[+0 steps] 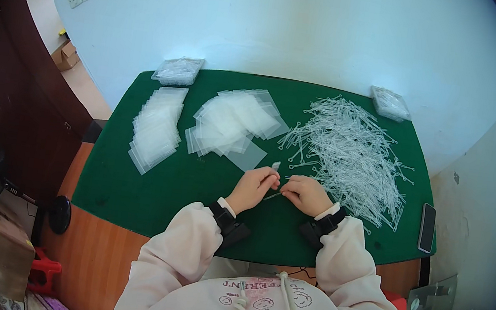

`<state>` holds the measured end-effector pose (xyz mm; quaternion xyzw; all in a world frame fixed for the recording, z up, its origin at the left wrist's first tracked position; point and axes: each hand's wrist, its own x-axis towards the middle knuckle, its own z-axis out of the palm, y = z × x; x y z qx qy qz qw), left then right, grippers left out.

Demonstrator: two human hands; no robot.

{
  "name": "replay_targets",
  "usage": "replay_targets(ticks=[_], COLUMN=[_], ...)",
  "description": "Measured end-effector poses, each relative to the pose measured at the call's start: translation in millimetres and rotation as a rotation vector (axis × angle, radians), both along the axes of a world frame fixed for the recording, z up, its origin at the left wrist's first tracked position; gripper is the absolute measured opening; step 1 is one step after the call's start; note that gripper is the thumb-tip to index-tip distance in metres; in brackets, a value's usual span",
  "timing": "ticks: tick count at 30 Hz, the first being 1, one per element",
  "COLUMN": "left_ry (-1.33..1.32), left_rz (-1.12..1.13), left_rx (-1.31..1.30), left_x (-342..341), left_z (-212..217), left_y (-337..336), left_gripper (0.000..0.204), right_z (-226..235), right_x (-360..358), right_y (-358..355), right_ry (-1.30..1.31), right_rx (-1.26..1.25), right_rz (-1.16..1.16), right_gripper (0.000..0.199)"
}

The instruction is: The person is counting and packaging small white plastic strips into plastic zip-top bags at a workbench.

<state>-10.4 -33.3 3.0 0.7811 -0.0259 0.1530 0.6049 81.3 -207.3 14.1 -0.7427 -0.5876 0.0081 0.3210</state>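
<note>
Near the front middle of the table, my left hand [251,188] is closed, with a small whitish piece of film [275,166] sticking up past its fingers; it looks like part of a clear plastic bag. Just to the right, my right hand [308,195] pinches a thin clear plastic stick [272,196] that points toward my left hand. Beyond my right hand spreads a big heap of clear plastic sticks [350,150] with looped ends. Flat clear bags [234,118] lie fanned out ahead of my left hand, one bag [246,157] apart at their near edge.
A second fan of clear bags [158,126] lies farther left. Filled clear packs stand at the far left [178,71] and far right [390,104] corners of the green tabletop [122,194]. A phone [426,228] rests by the right edge. A wall rises behind the table.
</note>
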Motion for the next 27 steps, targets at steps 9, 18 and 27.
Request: replay_targets(ticks=[9,18,27], left_ry=[0.102,0.115,-0.114], left_rz=[-0.215,-0.35,-0.194], left_rx=[-0.055,-0.266,0.289], left_x=[-1,-1,-4], left_z=[1,-3,10], left_y=[-4,-6,-7], left_gripper=[0.017,0.017,0.014], right_z=[17,22,16], right_x=[-5,-11,-10], right_y=[0,3,1], right_ry=[0.099,-0.146,-0.133], right_rx=[0.202,0.371,0.455], right_rz=[-0.271,-0.215,-0.159], right_gripper=[0.015,0.02,0.014])
